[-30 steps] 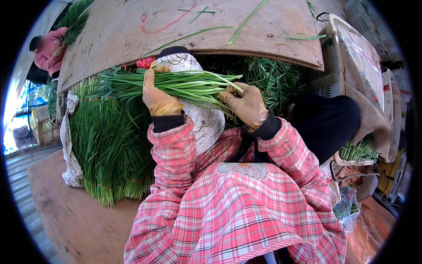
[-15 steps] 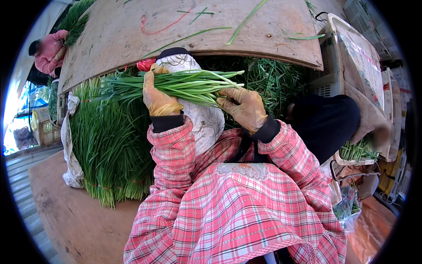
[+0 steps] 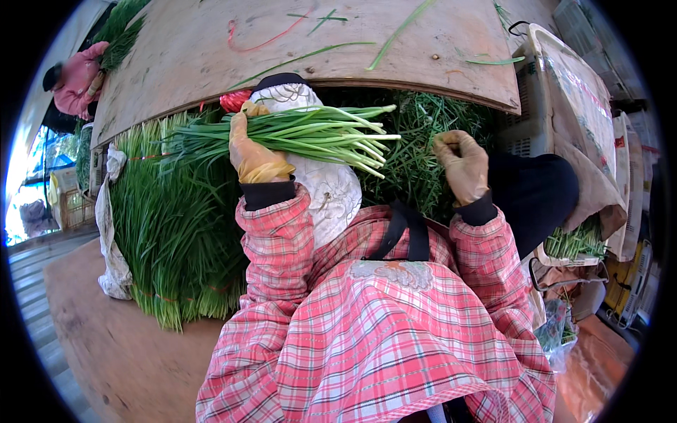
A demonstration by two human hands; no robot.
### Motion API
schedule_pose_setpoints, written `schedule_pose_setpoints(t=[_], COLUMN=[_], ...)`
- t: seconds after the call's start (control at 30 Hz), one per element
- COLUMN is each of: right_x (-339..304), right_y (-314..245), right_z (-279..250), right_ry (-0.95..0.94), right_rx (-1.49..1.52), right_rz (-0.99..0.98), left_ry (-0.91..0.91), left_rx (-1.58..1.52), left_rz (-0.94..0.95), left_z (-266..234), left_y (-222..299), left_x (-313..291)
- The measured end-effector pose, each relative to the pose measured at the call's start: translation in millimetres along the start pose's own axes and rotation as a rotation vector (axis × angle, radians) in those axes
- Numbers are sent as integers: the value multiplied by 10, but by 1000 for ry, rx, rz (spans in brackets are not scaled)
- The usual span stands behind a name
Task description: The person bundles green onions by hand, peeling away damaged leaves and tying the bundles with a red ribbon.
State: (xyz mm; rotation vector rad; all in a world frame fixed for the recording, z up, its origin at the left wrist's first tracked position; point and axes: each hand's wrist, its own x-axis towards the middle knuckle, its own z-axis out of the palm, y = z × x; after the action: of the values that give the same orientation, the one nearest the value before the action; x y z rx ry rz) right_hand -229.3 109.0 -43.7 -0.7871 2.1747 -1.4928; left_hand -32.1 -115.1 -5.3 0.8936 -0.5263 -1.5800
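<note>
My left hand, in a yellowish glove, is closed around a bunch of garlic chives. Their pale stem ends point right and the dark leaves trail left. The bunch lies over a white patterned cloth, which looks to cover my knee. To the right of the stem ends, apart from them, is my gloved right hand. Its fingers are curled in toward the thumb; whatever they pinch, if anything, is hidden. Beneath it spreads a heap of loose green leaves.
Tied garlic chives are stacked on the left beside a white sack. A wooden board with stray leaves and red string crosses the far side. Covered crates stand right. A person in pink works at far left.
My right hand has left the stem ends and moved right and slightly down, its fingers curled. My left hand stays put with the garlic chives, whose stem ends now fan out more.
</note>
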Motion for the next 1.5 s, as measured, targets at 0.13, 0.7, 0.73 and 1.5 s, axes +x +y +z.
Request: schedule_pose_setpoints(t=[0.13, 0.7, 0.73, 1.5], right_x=[-47, 58, 76, 67], right_y=[-276, -539, -437, -687], right_z=[-16, 68, -69, 635], right_ry=[-4, 74, 134, -650], right_rx=[-266, 375, 364, 414], right_rz=[-257, -122, -29, 74], left_ry=[13, -66, -67, -135], left_rx=[46, 2, -10, 178], left_rz=[37, -1, -7, 117], left_z=[10, -29, -15, 68], left_y=[-32, -9, -2, -38], left_x=[-4, 27, 13, -130])
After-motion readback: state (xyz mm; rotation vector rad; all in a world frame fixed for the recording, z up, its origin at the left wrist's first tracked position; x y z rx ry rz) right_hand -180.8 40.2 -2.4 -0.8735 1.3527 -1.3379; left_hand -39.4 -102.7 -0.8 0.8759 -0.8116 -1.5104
